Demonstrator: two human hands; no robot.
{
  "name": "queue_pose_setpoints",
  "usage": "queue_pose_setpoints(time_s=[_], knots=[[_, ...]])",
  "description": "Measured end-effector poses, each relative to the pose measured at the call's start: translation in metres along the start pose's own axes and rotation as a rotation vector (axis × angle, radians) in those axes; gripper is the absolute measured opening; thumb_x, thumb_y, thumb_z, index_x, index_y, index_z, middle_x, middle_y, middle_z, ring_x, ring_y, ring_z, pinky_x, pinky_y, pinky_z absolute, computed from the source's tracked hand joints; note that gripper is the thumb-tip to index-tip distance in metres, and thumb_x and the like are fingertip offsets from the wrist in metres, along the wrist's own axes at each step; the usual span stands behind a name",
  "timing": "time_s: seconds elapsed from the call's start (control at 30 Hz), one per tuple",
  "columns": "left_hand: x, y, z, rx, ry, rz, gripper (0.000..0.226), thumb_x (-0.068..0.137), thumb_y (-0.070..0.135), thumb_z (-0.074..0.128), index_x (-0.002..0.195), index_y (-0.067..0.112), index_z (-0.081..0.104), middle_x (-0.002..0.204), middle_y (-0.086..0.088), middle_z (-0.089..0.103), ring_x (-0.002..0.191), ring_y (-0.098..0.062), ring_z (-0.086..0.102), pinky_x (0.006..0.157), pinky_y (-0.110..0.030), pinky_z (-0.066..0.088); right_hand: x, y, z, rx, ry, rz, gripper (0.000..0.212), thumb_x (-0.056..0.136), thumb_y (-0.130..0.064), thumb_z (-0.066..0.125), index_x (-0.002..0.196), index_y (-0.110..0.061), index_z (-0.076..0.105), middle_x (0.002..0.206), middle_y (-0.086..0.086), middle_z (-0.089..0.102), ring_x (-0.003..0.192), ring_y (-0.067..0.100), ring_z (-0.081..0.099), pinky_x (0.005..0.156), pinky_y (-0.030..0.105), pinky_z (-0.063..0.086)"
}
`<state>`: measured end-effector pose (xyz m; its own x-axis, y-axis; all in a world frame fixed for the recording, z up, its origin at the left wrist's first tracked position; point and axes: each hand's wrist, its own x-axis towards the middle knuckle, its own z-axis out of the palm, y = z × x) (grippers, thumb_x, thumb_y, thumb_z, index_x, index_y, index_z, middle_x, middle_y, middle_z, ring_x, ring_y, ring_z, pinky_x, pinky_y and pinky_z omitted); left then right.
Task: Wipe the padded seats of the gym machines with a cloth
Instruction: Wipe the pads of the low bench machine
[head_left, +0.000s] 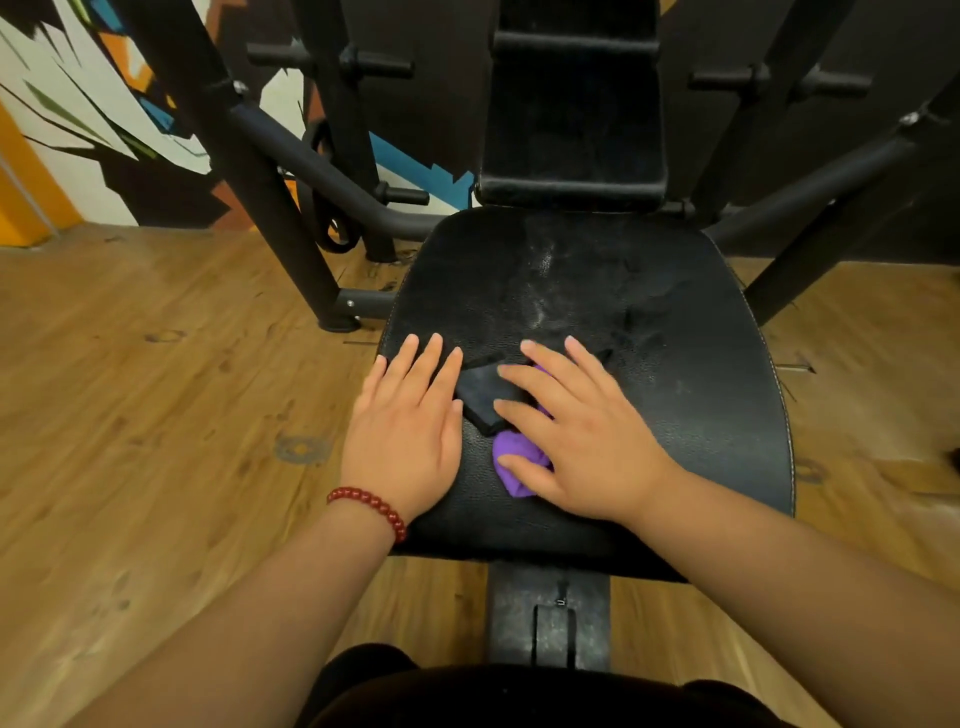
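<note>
The cloth (519, 462) sat near the front of the seat (649, 312), left of centre, a purple wad pinned under the right hand (576, 436). That hand lay flat on top, fingers straight and spread, pressing down and gripping nothing. A dark flap (483, 395) poked out between the two hands; whether it belonged to the cloth could not be told. The left hand (408, 421) was flat on the seat's left edge too, fingers straight and close together, holding nothing, with a red bracelet (371, 506) at the wrist.

Here was the worry. With only a palm on it, the wad could slide out on a fast stroke and drop to the floor (156, 415). Bunched that tight, it touched little leather, so passes could leave strips unwiped. A pale dusty streak (540, 280) ran up the middle of the seat, far from the cloth, and looked easy to miss. The bracing left hand could leave fresh prints on the pad. Beyond stood the backrest (571, 130), looking dusty as well.
</note>
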<state>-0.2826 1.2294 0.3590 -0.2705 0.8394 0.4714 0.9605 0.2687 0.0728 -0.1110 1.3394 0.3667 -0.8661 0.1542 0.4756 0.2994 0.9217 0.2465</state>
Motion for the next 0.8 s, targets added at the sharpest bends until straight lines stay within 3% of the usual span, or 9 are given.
queue_pose_setpoints(time_s=[0.07,0.17,0.27,0.33,0.4,0.5,0.57,0.7,0.8], knots=[[-0.001,0.000,0.000,-0.008,0.007,0.015,0.054,0.096,0.033,0.028,0.142,0.012,0.046,0.147,-0.009,0.045,0.140,-0.027,0.035,0.116,-0.044,0.021,0.000,-0.003,0.004,0.044,-0.028,-0.004,0.048,0.091,-0.043,0.048,0.124,-0.012,0.063,0.145,0.008,0.048,0.140,0.028,0.036,0.111,0.053,0.034],[-0.003,-0.001,-0.001,-0.043,0.028,0.088,0.054,0.096,0.031,0.030,0.143,0.010,0.045,0.148,-0.009,0.045,0.140,-0.025,0.036,0.116,-0.040,0.020,-0.018,-0.012,0.010,0.004,-0.032,-0.012,0.046,0.095,-0.042,0.046,0.137,-0.025,0.053,0.145,0.006,0.049,0.133,0.030,0.046,0.108,0.048,0.038],[-0.006,-0.001,-0.002,-0.065,0.041,0.160,0.052,0.094,0.028,0.033,0.140,0.008,0.049,0.145,-0.009,0.048,0.137,-0.025,0.040,0.115,-0.037,0.020,-0.039,-0.016,0.004,-0.087,-0.013,-0.066,0.044,0.093,-0.043,0.049,0.133,-0.028,0.057,0.139,0.002,0.055,0.116,0.028,0.057,0.091,0.041,0.038],[-0.006,-0.001,-0.002,-0.071,0.039,0.165,0.052,0.093,0.027,0.034,0.139,0.008,0.050,0.144,-0.009,0.050,0.137,-0.024,0.041,0.115,-0.037,0.021,-0.038,-0.013,-0.001,-0.125,0.007,-0.110,0.043,0.093,-0.045,0.049,0.128,-0.024,0.061,0.124,0.002,0.063,0.098,0.026,0.060,0.080,0.038,0.037],[-0.006,-0.001,-0.002,-0.066,0.039,0.163,0.052,0.093,0.028,0.034,0.138,0.009,0.051,0.143,-0.008,0.051,0.136,-0.024,0.042,0.115,-0.037,0.020,-0.029,-0.006,-0.004,-0.099,0.058,-0.007,0.042,0.090,-0.046,0.051,0.119,-0.020,0.067,0.111,0.004,0.064,0.097,0.029,0.061,0.088,0.042,0.036],[-0.006,0.000,-0.001,-0.059,0.039,0.161,0.051,0.093,0.028,0.034,0.138,0.010,0.051,0.143,-0.009,0.051,0.136,-0.024,0.042,0.115,-0.036,0.019,-0.025,-0.009,0.001,0.005,0.046,0.088,0.044,0.091,-0.041,0.049,0.116,-0.010,0.068,0.131,0.012,0.058,0.131,0.035,0.046,0.113,0.054,0.025],[-0.006,-0.001,-0.001,-0.056,0.040,0.160,0.051,0.094,0.028,0.033,0.138,0.010,0.051,0.143,-0.009,0.050,0.137,-0.024,0.041,0.116,-0.036,0.018,-0.033,-0.020,0.007,0.004,-0.031,-0.024,0.048,0.095,-0.039,0.043,0.125,-0.007,0.062,0.143,0.012,0.050,0.136,0.031,0.042,0.115,0.047,0.025],[-0.007,-0.001,0.000,-0.053,0.037,0.152,0.051,0.094,0.028,0.032,0.138,0.010,0.051,0.143,-0.009,0.050,0.137,-0.024,0.041,0.116,-0.036,0.018,-0.043,-0.021,0.006,0.020,-0.137,-0.234,0.047,0.096,-0.034,0.042,0.134,-0.011,0.056,0.144,0.008,0.049,0.135,0.025,0.043,0.114,0.041,0.028],[-0.007,0.000,0.000,-0.050,0.040,0.153,0.051,0.094,0.028,0.032,0.137,0.009,0.052,0.142,-0.010,0.051,0.136,-0.025,0.042,0.115,-0.036,0.018,-0.027,-0.009,0.005,0.036,-0.071,-0.043,0.046,0.094,-0.032,0.042,0.130,-0.009,0.060,0.140,0.009,0.054,0.131,0.025,0.049,0.109,0.043,0.039]])
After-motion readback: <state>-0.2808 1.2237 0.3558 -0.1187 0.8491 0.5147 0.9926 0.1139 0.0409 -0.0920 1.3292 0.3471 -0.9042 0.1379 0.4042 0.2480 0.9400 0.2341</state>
